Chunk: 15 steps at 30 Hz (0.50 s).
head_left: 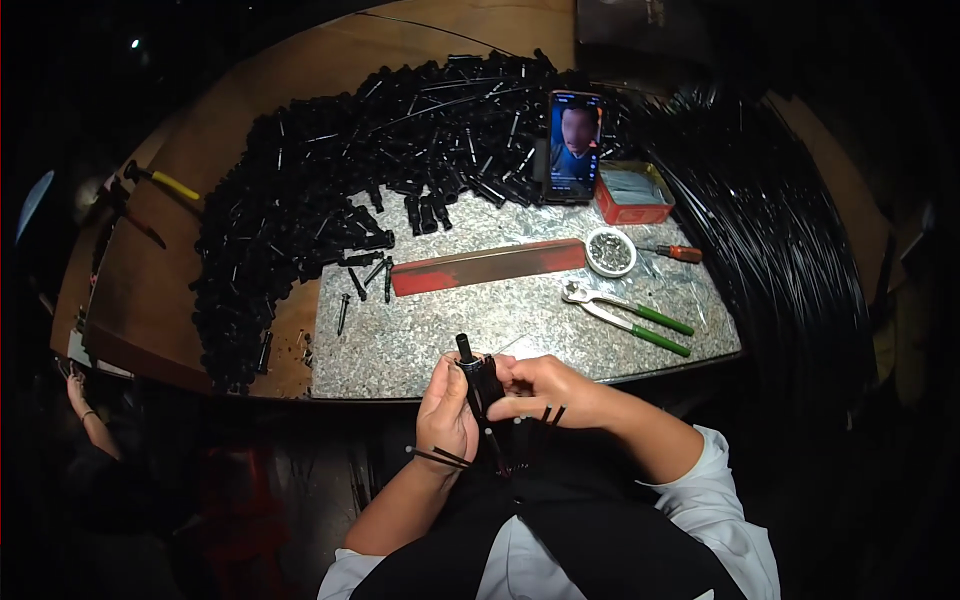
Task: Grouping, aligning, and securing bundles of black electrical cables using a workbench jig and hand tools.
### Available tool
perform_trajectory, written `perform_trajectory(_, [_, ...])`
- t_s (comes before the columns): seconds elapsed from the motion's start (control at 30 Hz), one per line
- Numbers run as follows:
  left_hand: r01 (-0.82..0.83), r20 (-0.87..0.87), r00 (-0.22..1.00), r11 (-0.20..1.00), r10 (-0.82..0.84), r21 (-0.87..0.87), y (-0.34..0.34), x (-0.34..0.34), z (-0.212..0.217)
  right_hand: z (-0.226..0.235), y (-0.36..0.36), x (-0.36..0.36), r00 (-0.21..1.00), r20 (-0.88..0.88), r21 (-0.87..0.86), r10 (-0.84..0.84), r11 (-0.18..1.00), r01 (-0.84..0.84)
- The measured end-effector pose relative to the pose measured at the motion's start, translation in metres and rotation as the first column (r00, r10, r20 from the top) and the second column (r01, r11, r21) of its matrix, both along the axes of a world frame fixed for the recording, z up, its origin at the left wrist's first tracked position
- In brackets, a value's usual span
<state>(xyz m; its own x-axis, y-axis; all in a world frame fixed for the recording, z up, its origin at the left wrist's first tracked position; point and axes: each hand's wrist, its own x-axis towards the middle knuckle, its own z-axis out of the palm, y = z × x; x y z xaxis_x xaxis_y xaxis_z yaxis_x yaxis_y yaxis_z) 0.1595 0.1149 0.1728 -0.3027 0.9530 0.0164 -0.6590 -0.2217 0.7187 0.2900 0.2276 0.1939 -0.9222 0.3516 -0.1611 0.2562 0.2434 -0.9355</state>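
Above my lap, close to the table's front edge, I hold a black tubular part (483, 385) with a narrower black stub standing up from its top. My left hand (448, 410) is closed round its left side. My right hand (548, 388) closes on it from the right, with the thumb lying across its lower front; the fingertips behind it are partly hidden. Thin dark rods (440, 458) with pale tips spread out below and beside both hands. How they join the part is too dark to make out.
On the speckled slab (480, 325) lie a red bar (490, 267), green-handled pincers (630, 318), a screwdriver (680, 253) and a bowl (610, 252) of small metal bits. Behind are a heap of black parts (430, 130), a phone (573, 150), a red tin (635, 195) and long black rods (770, 230). Another person's hand (77, 390) shows far left.
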Motion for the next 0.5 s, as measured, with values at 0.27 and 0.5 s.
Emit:
perform_trajectory(0.27, [0.146, 0.172, 0.972, 0.985, -0.160, 0.092, 0.000, -0.014, -0.002, 0.046, 0.084, -0.026, 0.983, -0.085, 0.533, -0.160, 0.826, 0.180])
perform_trajectory(0.5, [0.124, 0.160, 0.978, 0.988, -0.137, 0.091, 0.000, -0.015, -0.009, -0.005, 0.168, -0.125, 0.928, -0.254, 0.929, -0.271, 0.199, 0.312])
